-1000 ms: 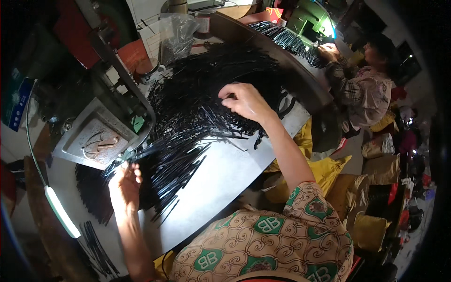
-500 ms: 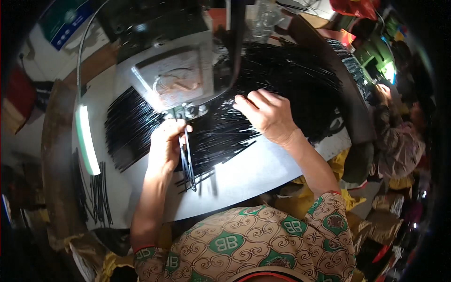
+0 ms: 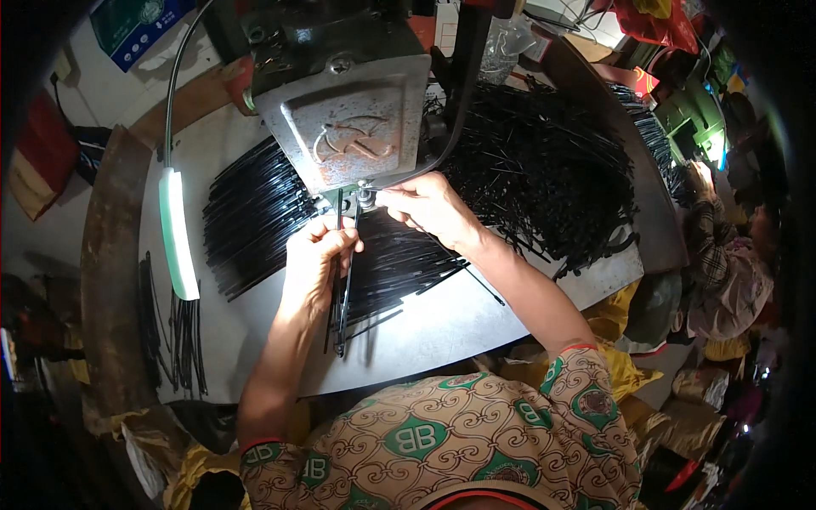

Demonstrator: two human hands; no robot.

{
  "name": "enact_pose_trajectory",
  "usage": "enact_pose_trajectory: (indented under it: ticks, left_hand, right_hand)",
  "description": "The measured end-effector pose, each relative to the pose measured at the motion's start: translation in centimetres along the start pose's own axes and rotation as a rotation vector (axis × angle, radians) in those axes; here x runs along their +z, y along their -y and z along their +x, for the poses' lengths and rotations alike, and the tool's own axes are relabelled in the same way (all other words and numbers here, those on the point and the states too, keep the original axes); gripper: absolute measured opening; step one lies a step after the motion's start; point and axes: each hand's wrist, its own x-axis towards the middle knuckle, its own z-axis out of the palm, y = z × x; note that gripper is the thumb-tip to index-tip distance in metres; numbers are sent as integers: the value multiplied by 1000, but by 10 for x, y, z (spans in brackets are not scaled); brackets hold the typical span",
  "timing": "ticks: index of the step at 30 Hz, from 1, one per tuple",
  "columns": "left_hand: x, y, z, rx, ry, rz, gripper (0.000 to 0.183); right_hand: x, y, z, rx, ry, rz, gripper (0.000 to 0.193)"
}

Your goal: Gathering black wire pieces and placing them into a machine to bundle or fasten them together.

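My left hand [image 3: 313,259] is closed round a few thin black rods [image 3: 343,306], which hang toward me and seem joined at their lower end. Their upper ends reach up under the head of a grey-green machine [image 3: 293,127]. Close to the small metal fitting [image 3: 365,195] below that head, my right hand [image 3: 433,208] has its fingers pinched together. What lies between those fingertips is hidden. A single dark rod [image 3: 484,287] slants out from below my right hand toward the table's near edge.
Laid-out black rods [image 3: 255,217] spread beneath and left of the machine. A tangled black heap [image 3: 544,161] covers the right side of the metal table [image 3: 442,327]. A lit lamp [image 3: 177,234] stands at left, beside a small rod bundle [image 3: 185,340]. Another person [image 3: 722,263] works at far right.
My right hand has moved left from above the heap to the machine's fitting. My left hand keeps the rods near the fitting. The view has shifted slightly, showing the machine more clearly.
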Motion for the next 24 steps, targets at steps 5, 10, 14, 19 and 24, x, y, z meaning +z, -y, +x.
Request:
enact_pose_trajectory:
  ticks: [5,10,14,19,24]
  left_hand:
    - [1,-2,0,-7,10,-19,8]
    - [2,-3,0,-10,-2,-37,8]
    - [3,-4,-1,-25,-11,-41,9]
    - [3,-1,2,-22,-18,-36,8]
    - [0,2,2,-24,-8,5,9]
  right_hand:
    - [4,1,1,0,-7,27,14]
    - [6,-1,2,-83,9,37,16]
    - [9,0,2,-65,4,23,17]
    - [9,-3,3,-54,-21,-7,17]
    - [10,-6,2,-71,-20,-20,18]
